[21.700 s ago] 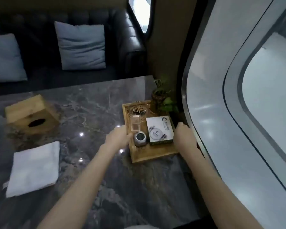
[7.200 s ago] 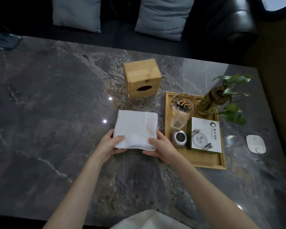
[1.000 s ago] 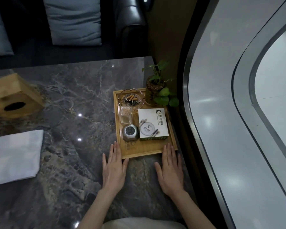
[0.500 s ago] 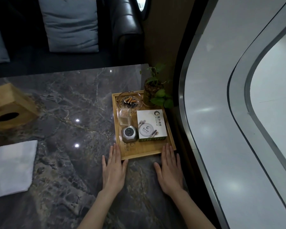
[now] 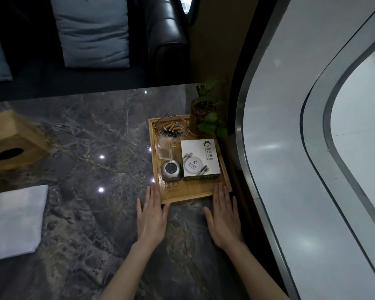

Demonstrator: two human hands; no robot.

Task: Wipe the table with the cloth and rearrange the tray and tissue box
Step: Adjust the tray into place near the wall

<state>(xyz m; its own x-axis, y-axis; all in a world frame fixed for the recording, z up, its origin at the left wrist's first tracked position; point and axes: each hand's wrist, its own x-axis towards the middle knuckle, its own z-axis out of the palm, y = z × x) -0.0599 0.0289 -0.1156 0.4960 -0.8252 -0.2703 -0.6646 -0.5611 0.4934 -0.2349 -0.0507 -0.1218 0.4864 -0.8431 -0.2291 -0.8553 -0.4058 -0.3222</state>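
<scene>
A wooden tray [image 5: 193, 194] sits at the right end of the dark marble table [image 5: 91, 135], against the wall. It carries a glass ashtray with butts [image 5: 171, 127], a clear holder [image 5: 165, 149], a small grey device [image 5: 170, 171] and a white box [image 5: 200, 160]. My left hand [image 5: 152, 215] and my right hand [image 5: 223, 215] lie flat on the table, fingers spread, fingertips touching the tray's near corners. The folded white cloth [image 5: 14, 219] lies at the left edge. The wooden tissue box [image 5: 11, 140] stands beyond the cloth at far left.
A potted plant [image 5: 205, 111] stands at the tray's far right corner. A curved grey wall [image 5: 290, 148] runs along the table's right side. A dark sofa with grey cushions [image 5: 91, 31] lies beyond the far edge.
Both hands stay flat at the tray's near edge. The view has shifted slightly, so the cloth and tissue box sit further left in frame.
</scene>
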